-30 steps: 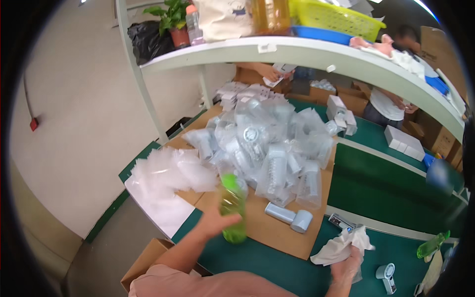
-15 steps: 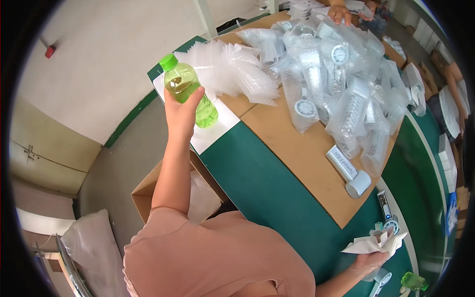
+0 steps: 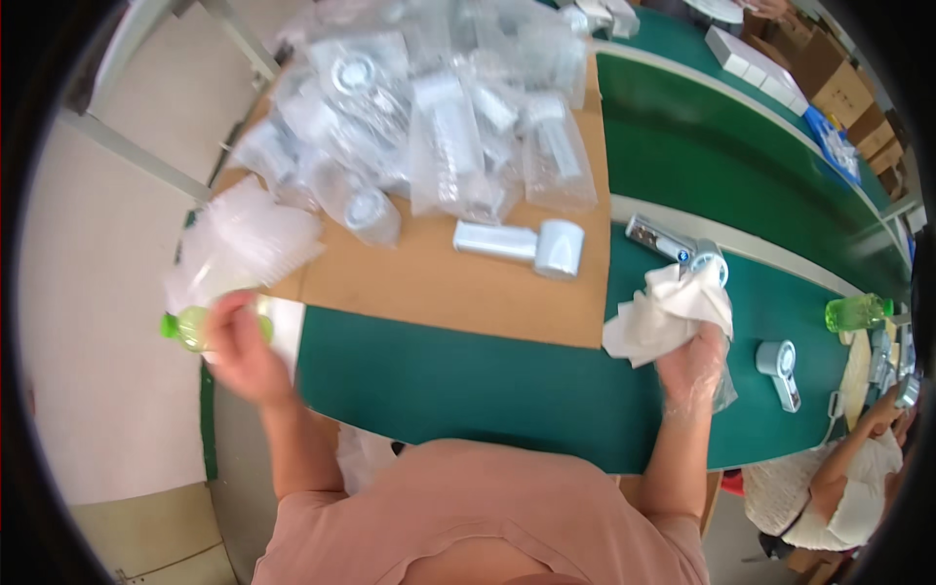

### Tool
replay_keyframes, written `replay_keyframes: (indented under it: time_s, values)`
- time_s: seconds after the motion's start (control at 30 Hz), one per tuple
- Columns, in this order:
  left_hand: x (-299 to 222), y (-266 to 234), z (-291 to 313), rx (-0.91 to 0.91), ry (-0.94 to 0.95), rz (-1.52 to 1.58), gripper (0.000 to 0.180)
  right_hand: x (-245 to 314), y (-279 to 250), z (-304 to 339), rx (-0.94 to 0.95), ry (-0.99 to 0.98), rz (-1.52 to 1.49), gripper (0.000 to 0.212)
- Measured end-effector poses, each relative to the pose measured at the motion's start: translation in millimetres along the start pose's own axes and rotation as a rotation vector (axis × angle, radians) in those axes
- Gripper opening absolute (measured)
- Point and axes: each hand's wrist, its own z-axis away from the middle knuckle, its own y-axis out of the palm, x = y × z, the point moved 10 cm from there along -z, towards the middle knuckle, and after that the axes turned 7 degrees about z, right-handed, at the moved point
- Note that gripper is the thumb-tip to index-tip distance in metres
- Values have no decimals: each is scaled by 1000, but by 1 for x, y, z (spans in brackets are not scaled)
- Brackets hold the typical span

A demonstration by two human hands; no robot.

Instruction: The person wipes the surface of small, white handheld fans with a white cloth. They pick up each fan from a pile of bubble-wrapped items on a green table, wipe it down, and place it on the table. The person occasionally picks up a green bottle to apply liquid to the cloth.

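Note:
My left hand (image 3: 249,351) overlaps a green-capped clear bottle (image 3: 190,328) of green liquid at the left table edge. Motion smears its fingers, so I cannot tell whether they grip the bottle. In my right hand (image 3: 694,366) a crumpled white cloth (image 3: 673,314) is bunched up, with clear plastic film around the wrist. Just past the cloth lies a handheld fan (image 3: 663,241), its round head partly covered. Another pale blue handheld fan (image 3: 522,246) rests on the cardboard sheet (image 3: 439,299). To the right of my right hand is one more small fan (image 3: 778,361).
Many bubble-wrapped fans (image 3: 448,127) are piled on the cardboard. Flat bubble bags (image 3: 244,239) fan out at the left. A second green bottle (image 3: 858,313) lies at the far right, near another person (image 3: 829,492). White boxes (image 3: 756,68) stand beyond the green divider (image 3: 712,146).
My view has swung to the right. The bottle, gripped in my left hand before, is now lower, with the hand blurred across it. My right hand still holds the cloth.

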Motion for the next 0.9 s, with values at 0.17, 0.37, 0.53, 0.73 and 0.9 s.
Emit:
replay_keyframes:
  time_s: [0.17, 0.37, 0.53, 0.73, 0.9]
  values:
    - [-46, 226, 79, 952, 483, 15, 39, -33, 31, 2, 81, 162, -35, 35]
    - [-40, 275, 90, 945, 490, -240, 47, 15, 42, 18, 83, -54, -113, 40]
    - [-42, 259, 120, 1143, 248, -101, 44, 107, 78, 36, -305, -584, 1164, 37]
    - [-51, 265, 131, 1237, 121, -101, 47, -26, 139, 28, 525, -1025, 1614, 47]
    - [-21, 278, 134, 1228, -68, 63, 45, -23, 130, 26, 561, -837, 1481, 44]
